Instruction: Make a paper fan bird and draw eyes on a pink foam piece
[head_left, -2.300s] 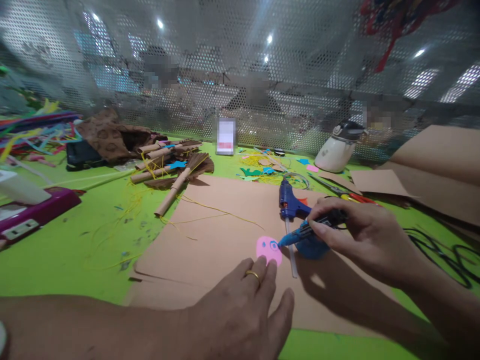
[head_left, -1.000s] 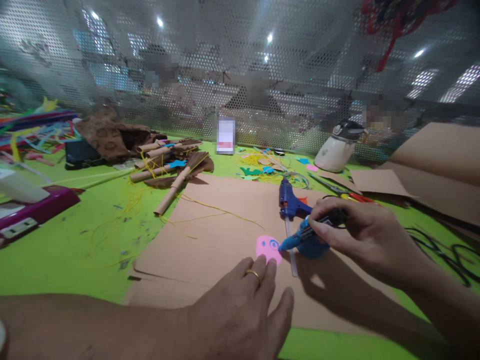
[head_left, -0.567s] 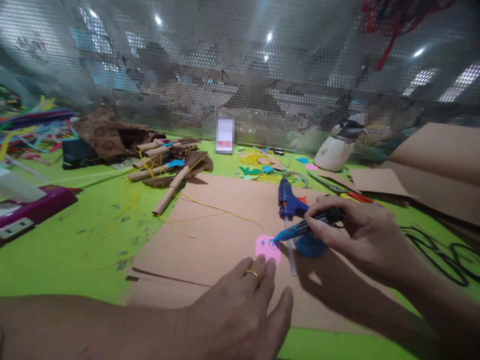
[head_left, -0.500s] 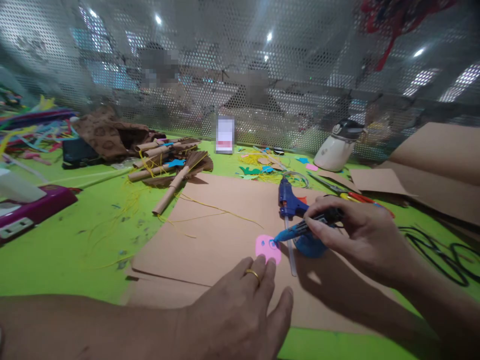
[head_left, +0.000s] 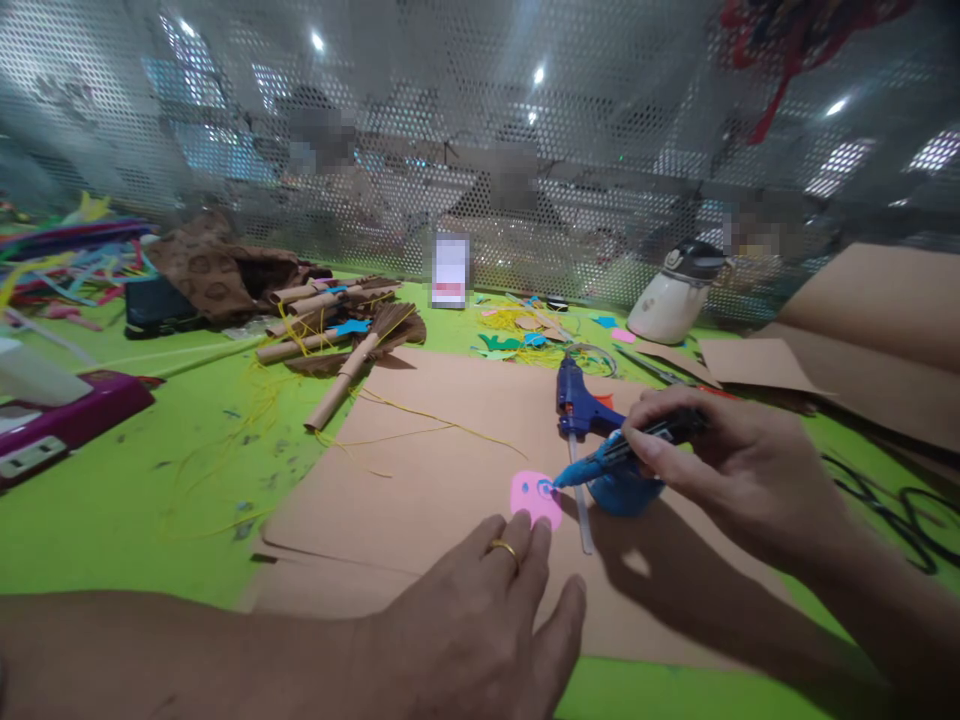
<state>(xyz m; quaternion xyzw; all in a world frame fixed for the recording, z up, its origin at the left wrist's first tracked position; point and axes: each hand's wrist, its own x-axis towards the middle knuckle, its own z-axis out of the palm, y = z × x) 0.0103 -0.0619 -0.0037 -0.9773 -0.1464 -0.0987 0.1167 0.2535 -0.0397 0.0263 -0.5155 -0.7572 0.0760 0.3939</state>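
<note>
A small pink paper piece (head_left: 534, 498) with blue marks drawn on it lies on a brown cardboard sheet (head_left: 420, 440). My left hand (head_left: 502, 600) rests flat, its fingertips pressing the lower edge of the pink piece, a gold ring on one finger. Between the fingers of my right hand (head_left: 720, 470) is a blue marker (head_left: 600, 462), its tip at the right edge of the pink piece. Just behind the marker lies a blue glue gun (head_left: 577, 400) with a clear glue stick (head_left: 582, 515) sticking out. Beneath the marker a round blue object (head_left: 622, 495) is partly covered.
Brown paper rolls with yellow string (head_left: 345, 380) lie at the back left, near a purple power strip (head_left: 82, 415). A white and black container (head_left: 671, 290) stands at the back right. Cardboard pieces (head_left: 757, 365) and a black cable (head_left: 892, 515) are on the right.
My right hand has shifted slightly to the right with the marker, and the blue mark on the pink piece looks fuller. My left hand has stayed in place.
</note>
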